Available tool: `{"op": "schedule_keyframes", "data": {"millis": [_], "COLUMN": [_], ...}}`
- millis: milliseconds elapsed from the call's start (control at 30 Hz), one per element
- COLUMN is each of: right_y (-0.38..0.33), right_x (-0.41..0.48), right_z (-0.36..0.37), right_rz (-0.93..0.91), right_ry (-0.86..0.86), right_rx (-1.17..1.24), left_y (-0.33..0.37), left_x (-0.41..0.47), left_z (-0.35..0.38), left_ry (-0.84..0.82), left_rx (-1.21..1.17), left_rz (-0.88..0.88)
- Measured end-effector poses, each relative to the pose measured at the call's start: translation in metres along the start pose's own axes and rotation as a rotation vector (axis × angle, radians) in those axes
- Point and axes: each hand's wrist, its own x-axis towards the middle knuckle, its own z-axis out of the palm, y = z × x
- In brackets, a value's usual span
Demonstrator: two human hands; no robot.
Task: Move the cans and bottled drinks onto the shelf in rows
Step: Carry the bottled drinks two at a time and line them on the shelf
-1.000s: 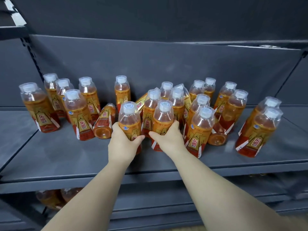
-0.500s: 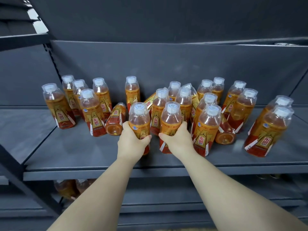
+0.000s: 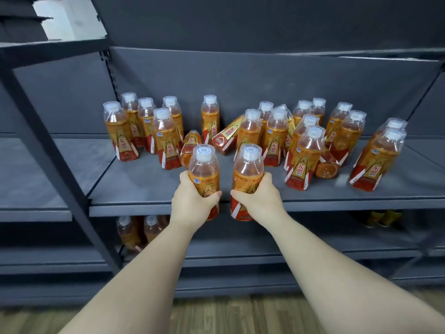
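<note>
Nearest, gripping one bottle in each hand: left hand (image 3: 192,204) curled round the label of the left bottle (image 3: 204,168), right hand (image 3: 261,200) curled round the right bottle (image 3: 248,168). Holding both upright, side by side but apart, just in front of the shelf (image 3: 337,201), with bases below its front lip and so not yet set down.

Probably carrying this pair to a spot in a row. To do that well, carry both upright and lift the bases clear of the lip before going in. Set them down flat on the bare strip behind the front edge, caps level and labels facing out. Let go only once each base sits flat.

Further in, mind the loose crowd of standing bottles (image 3: 277,138), and avoid nudging the front bottle (image 3: 304,160) on the right. Among them, at least three toppled bottles (image 3: 190,148): stand these up rather than lining up around them. Farthest, along the back panel (image 3: 265,80), begin rows there where room allows, filling back to front.
</note>
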Motion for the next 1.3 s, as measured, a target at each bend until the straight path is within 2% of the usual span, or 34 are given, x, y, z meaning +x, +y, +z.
{"op": "schedule_keyframes", "data": {"millis": [300, 600, 867, 1300], "right_y": [-0.003, 0.009, 0.041, 0.118], "right_x": [-0.066, -0.092, -0.090, -0.047], "right_z": [0.045, 0.065, 0.072, 0.096], "right_rz": [0.023, 0.018, 0.049, 0.091], "right_ry": [-0.086, -0.129, -0.156, -0.237], "right_rx": [-0.060, -0.109, -0.093, -0.092], "left_y": [-0.053, -0.075, -0.105, -0.165], "left_x": [-0.049, -0.075, -0.084, -0.070], "left_z": [-0.047, -0.056, -0.047, 0.011], "left_ry": [-0.025, -0.053, -0.073, -0.119], "left_rx": [0.038, 0.099, 0.057, 0.151], "left_rz": [-0.032, -0.012, -0.097, -0.174]}}
